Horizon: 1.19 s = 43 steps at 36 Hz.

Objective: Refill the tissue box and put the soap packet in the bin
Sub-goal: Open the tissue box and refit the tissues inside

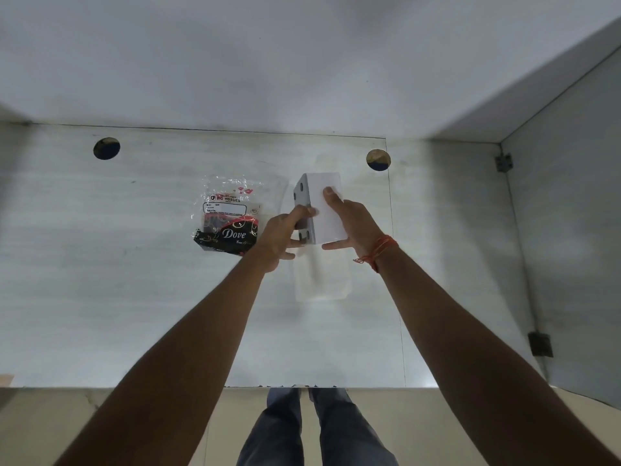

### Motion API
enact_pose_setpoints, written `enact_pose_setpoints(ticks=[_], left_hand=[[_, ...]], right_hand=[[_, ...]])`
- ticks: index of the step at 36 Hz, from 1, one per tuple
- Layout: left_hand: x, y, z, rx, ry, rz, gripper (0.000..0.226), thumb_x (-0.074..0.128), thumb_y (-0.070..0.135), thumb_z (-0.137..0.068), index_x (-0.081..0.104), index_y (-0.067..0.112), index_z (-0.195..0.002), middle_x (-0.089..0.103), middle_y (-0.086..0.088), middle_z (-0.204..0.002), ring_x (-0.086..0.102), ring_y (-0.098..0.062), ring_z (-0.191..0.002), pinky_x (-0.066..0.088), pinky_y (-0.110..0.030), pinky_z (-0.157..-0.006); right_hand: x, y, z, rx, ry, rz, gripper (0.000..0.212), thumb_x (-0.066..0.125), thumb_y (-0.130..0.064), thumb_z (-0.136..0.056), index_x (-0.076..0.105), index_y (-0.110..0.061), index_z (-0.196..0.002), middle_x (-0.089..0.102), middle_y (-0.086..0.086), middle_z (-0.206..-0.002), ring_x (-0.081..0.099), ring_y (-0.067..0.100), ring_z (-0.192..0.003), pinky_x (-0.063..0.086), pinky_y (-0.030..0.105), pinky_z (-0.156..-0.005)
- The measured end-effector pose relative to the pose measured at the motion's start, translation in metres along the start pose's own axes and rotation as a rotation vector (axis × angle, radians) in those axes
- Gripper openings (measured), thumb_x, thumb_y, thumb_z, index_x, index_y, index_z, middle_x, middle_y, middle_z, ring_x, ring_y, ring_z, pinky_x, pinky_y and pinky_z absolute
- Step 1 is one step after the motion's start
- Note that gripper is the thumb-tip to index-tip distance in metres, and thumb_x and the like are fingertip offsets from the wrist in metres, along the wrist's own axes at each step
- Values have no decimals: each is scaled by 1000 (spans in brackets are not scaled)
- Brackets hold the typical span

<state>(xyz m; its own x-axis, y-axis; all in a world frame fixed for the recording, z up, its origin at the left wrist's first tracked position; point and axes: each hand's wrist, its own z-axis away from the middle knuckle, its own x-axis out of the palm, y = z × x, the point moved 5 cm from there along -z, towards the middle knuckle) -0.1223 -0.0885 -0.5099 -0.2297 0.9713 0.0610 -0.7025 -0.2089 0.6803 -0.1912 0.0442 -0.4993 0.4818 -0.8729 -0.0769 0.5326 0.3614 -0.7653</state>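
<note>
White tissue box [327, 206] with grey underside; black-and-red soap packet [225, 236]; orange wrist thread [379, 252]; seemingly pale grey-streaked table [134, 264]

Office: desk [134, 297] with cable holes [106, 148]

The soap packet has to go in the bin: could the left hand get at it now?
Probably not at once: the left hand is busy holding the white box with the right hand. The soap packet lies uncovered just beside it.

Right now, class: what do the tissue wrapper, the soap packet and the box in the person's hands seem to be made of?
Tissue wrapper: thin clear plastic film, crinkled and glinting. Soap packet: glossy printed film or coated paper, dark with red; which is unclear. Box: smooth, matte white, rigid flat faces, probably plastic or painted board; the greyer face shows dark round spots.
</note>
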Motion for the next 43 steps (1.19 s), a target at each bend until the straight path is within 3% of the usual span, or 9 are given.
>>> enact_pose_setpoints(ticks=[6, 13, 17, 20, 25, 29, 35, 39, 43], left_hand=[[11, -2, 5, -17, 8, 74, 83, 63, 67, -64, 56, 16, -129, 64, 0, -125, 61, -31, -109, 45, -59, -97], [7, -1, -13, -31, -11, 42, 88, 65, 66, -51, 60, 13, -122, 66, -4, -122, 68, -30, -100, 48, -56, -97], [-2, 4, -21, -35, -40, 141, 60, 52, 60, -64, 65, 17, -104, 67, -15, -116, 65, -37, -103, 51, -57, -95], [-13, 12, -36, 8, -31, 215, 58, 54, 58, -70, 65, 13, -104, 68, -16, -112, 64, -36, -108, 53, -57, -93], [-29, 20, -67, 66, 283, -117, 64, 71, 63, -73, 68, 7, -104, 72, -7, -100, 68, -17, -87, 57, -36, -81], [-29, 21, -81, 37, 534, -642, 104, 67, 72, -69, 40, -1, -137, 48, -18, -131, 45, -34, -126, 42, -42, -103], [-32, 5, -88, 6, 691, -672, 113, 78, 55, -59, 27, -4, -140, 37, -18, -135, 39, -39, -126, 44, -52, -95], [-19, -15, -71, 85, 693, -763, 119, 65, 66, -74, 3, 2, -153, 6, -26, -160, 9, -41, -148, 26, -58, -112], [18, -52, -30, 59, 711, -654, 106, 63, 61, -80, 9, 7, -154, 17, -18, -158, 24, -39, -142, 35, -54, -105]], right_hand=[[-8, -3, -9, -28, 51, 121, 56, 49, -62, -91, 61, -13, -116, 68, 6, -100, 68, 28, -93, 63, 41, -68], [-12, 5, -15, 40, 35, 67, 56, 52, -62, -90, 62, -11, -111, 67, 14, -110, 68, 33, -97, 61, 53, -76], [-25, 15, -19, 142, 23, -197, 76, 57, -73, -78, 62, -11, -121, 64, 13, -122, 66, 37, -104, 60, 56, -69], [-40, 21, -23, 149, 38, -258, 79, 56, -78, -75, 64, -17, -124, 62, 12, -128, 64, 36, -109, 60, 55, -67], [-58, 25, -29, 118, 126, -360, 53, 49, -69, -87, 64, -23, -109, 63, 16, -121, 64, 39, -107, 59, 59, -73], [-64, 30, -36, 75, 116, -456, 59, 43, -64, -92, 53, -21, -131, 60, 19, -128, 61, 41, -111, 55, 64, -82], [-64, 29, -41, 53, 111, -520, 61, 46, -69, -88, 55, -25, -129, 61, 18, -129, 62, 39, -113, 59, 57, -75], [-65, 27, -40, 30, 125, -518, 53, 45, -68, -89, 57, -25, -117, 65, 17, -124, 65, 38, -109, 59, 56, -74], [-67, 32, -38, 36, 169, -528, 48, 49, -67, -88, 58, -25, -107, 70, 17, -115, 69, 33, -104, 58, 59, -76]])
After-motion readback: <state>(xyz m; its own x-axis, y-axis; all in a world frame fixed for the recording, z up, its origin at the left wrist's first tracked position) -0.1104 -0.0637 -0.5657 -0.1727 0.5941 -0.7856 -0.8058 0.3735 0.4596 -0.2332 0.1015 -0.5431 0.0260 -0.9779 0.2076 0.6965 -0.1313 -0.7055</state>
